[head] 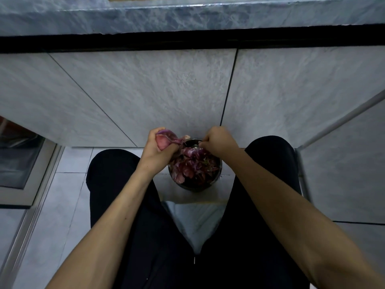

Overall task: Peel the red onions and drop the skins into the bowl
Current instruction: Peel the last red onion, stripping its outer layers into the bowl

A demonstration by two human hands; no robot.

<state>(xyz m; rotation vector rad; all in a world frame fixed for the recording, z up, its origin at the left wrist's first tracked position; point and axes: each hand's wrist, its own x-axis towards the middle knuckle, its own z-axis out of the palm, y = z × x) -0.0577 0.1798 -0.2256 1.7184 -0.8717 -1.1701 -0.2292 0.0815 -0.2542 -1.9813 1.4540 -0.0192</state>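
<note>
My left hand (155,146) grips a red onion (164,139) just above the left rim of a dark metal bowl (195,187) that stands on the floor between my knees. A loose strip of skin (183,140) trails from the onion toward my right hand (216,142). That hand is curled into a fist over the bowl's far rim and seems to hold a small knife (193,143) with the blade pointing at the onion; its fingertips are hidden. Several purple skins (193,166) fill the bowl.
I sit facing a grey tiled counter front (166,97) under a marble worktop edge (187,17). My black-trousered knees (112,170) flank the bowl on the pale tiled floor (68,184). A glass-fronted appliance (18,157) is at the left.
</note>
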